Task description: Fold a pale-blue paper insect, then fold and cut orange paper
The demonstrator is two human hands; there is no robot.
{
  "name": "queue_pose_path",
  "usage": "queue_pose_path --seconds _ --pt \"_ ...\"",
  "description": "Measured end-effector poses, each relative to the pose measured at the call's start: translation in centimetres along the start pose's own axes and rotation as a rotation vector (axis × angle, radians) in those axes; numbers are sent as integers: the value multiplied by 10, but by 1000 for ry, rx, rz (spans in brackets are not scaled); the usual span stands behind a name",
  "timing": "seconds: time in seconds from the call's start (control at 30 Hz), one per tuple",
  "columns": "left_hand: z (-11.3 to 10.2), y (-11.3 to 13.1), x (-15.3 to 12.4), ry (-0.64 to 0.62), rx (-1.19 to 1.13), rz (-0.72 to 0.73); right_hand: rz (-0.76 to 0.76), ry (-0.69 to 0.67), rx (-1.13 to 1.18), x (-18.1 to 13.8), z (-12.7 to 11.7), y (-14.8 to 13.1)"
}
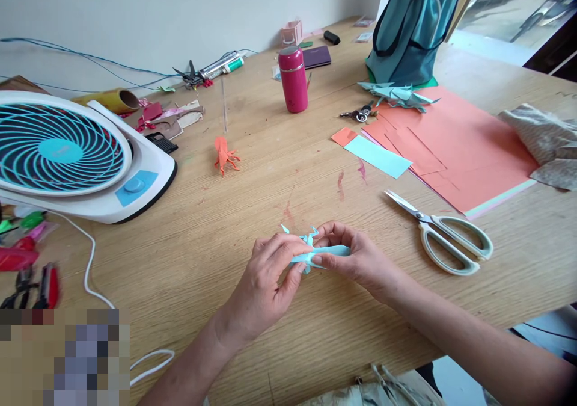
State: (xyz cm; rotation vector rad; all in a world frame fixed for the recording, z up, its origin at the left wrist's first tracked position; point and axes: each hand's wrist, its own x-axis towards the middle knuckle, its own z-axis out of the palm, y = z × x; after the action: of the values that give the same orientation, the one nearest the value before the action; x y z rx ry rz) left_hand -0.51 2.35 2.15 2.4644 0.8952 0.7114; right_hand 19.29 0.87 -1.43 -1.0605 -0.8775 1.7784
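Light-blue folded figure: the paper figure (pixel 331 250) is sitting between both hands, near the table's front edge; thin bent points are sticking out at 11 and 12 o'clock and a long flat flap is reaching toward 3. Whether its underside is touching the wood, I cannot tell.
Left hand: coming in from 7 o'clock, the left hand (pixel 269 267) is pinching the figure's middle, thumb and forefinger nearly closed on the paper.
Right hand: coming in from 4 o'clock, the right hand (pixel 358 254) is gripping the flap, thumb on the near side, other fingers curling behind.
Scissors: near 3 o'clock from the figure, the scissors (pixel 428 219) are lying with blades together, pointing toward 10.
Paper strip: at 1 o'clock, a light-blue strip (pixel 381 155) is lying with an orange piece at its 10 o'clock end.
Orange sheets: at 2 o'clock, large orange sheets (pixel 487 147) are spreading out; a bigger blue folded model (pixel 401 96) is resting by their far edge, with keys (pixel 360 115) lying just beside it.
Orange insect: between 10 and 11 o'clock, an orange paper insect (pixel 222 152) is standing alone.
Bottle: at 12 o'clock, a pink bottle (pixel 294 87) is standing upright.
Backpack: farther out at 1 o'clock, a teal backpack (pixel 406 33) is standing.
Fan: at 10 o'clock, a white-and-blue fan (pixel 61 150) is facing up.
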Motion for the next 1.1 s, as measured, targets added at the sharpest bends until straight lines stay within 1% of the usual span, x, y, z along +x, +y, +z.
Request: queue_pose_path --seconds 0.17,0.3,0.43,0.6,0.67,0.9,1.1 --pt "-5 -1 1 -48 2 12 -17 -18 -22 1 -1 3" --pt "-6 -3 0 -96 42 67 26 -13 -11 1 -1 3" --pt "-2 -5 -2 -80 77 83 29 -4 7 -1 1 0" --pt "1 -3 -5 -88 -11 -7 -27 5 24 -3 2 -2" --pt "1 -2 -5 -88 -38 -14 -26 -7 35 -3 2 -2" --pt "2 -5 -4 -1 -19 15 -24 -52 28 -4 3 -2" --pt "4 -6 -6 -58 42 53 -20 -36 26 -3 3 -2"
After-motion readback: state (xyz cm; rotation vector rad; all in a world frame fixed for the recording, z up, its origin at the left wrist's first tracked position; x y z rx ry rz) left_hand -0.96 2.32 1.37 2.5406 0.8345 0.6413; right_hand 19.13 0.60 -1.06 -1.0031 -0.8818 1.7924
